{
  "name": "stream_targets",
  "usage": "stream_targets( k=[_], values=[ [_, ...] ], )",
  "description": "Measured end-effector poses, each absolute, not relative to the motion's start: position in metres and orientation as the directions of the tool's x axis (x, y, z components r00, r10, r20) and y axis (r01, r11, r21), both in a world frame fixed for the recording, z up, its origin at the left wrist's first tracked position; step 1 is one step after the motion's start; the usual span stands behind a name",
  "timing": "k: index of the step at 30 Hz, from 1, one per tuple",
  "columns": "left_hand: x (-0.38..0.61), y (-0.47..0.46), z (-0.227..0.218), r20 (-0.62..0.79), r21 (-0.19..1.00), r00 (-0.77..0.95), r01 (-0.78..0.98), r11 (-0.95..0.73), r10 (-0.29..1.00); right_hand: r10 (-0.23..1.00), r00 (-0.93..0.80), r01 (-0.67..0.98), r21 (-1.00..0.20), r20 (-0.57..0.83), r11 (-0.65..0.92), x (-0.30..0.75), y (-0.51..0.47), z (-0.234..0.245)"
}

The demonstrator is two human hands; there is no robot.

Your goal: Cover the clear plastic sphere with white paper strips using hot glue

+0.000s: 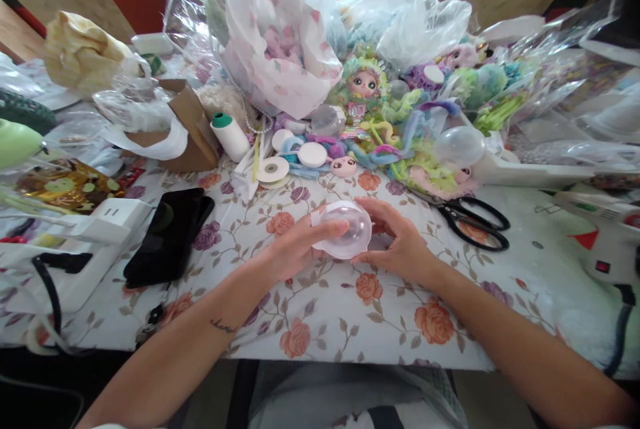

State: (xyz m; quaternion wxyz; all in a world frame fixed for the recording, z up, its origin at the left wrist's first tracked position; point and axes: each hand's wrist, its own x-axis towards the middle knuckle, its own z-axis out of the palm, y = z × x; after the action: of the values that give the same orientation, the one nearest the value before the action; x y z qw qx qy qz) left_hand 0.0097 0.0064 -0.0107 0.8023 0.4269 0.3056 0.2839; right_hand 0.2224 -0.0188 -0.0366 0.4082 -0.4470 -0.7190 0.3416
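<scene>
Low over the flowered tablecloth, near the middle of the table, I hold a clear plastic dome (361,232), round and see-through with a pale rim. My left hand (295,242) grips its left side, the thumb laid across the dome and the fingers mostly hidden behind it. Curled round the right side is my right hand (400,239), with index finger and thumb at the rim. Beyond my hands lie a small doll face (343,165), a white disc (312,155) and a ribbon spool (273,170). Another clear dome (460,145) rests further right.
Black-handled scissors (475,222) lie to the right, with a glue gun (597,235) at the far right. On the left are phones (167,235) and a power strip (95,242). Behind stand a thread cone (231,139), a cardboard box (187,129), a green-haired doll (365,85) and plastic bags (285,35).
</scene>
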Motion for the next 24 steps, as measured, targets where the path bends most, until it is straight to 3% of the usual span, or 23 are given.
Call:
stream_targets(
  k=[4,6,8,11,13,16,21,24],
  values=[
    [0.007,0.012,-0.011,-0.221,0.866,0.538,-0.274,0.417,0.813,0.925,-0.259,0.333,-0.874,0.277,0.355,0.226,-0.015,-0.033],
    [0.003,0.017,-0.01,-0.203,0.892,0.448,-0.281,0.353,0.871,0.937,-0.2,0.411,-0.844,0.287,0.346,0.231,-0.015,-0.028],
    [-0.001,0.021,-0.01,-0.19,0.908,0.385,-0.279,0.311,0.903,0.929,-0.112,0.572,-0.742,0.352,0.35,0.24,-0.017,-0.023],
    [-0.003,0.024,-0.01,-0.184,0.912,0.369,-0.283,0.299,0.911,0.834,-0.001,0.806,-0.493,0.552,0.327,0.264,-0.027,-0.019],
    [-0.001,0.023,-0.009,-0.206,0.909,0.375,-0.268,0.319,0.904,0.764,0.121,0.888,-0.413,0.634,0.202,0.286,-0.039,-0.02],
    [0.001,0.023,-0.007,-0.26,0.883,0.35,-0.291,0.368,0.9,0.667,0.339,0.912,-0.407,0.664,-0.058,0.323,-0.065,-0.029],
    [0.001,0.026,-0.007,-0.31,0.832,0.343,-0.354,0.427,0.887,0.441,0.534,0.84,-0.393,0.721,-0.374,0.383,-0.109,-0.044],
    [0.001,0.025,-0.007,-0.306,0.797,0.376,-0.401,0.451,0.875,0.397,0.599,0.783,-0.406,0.695,-0.471,0.411,-0.12,-0.046]
  ],
)
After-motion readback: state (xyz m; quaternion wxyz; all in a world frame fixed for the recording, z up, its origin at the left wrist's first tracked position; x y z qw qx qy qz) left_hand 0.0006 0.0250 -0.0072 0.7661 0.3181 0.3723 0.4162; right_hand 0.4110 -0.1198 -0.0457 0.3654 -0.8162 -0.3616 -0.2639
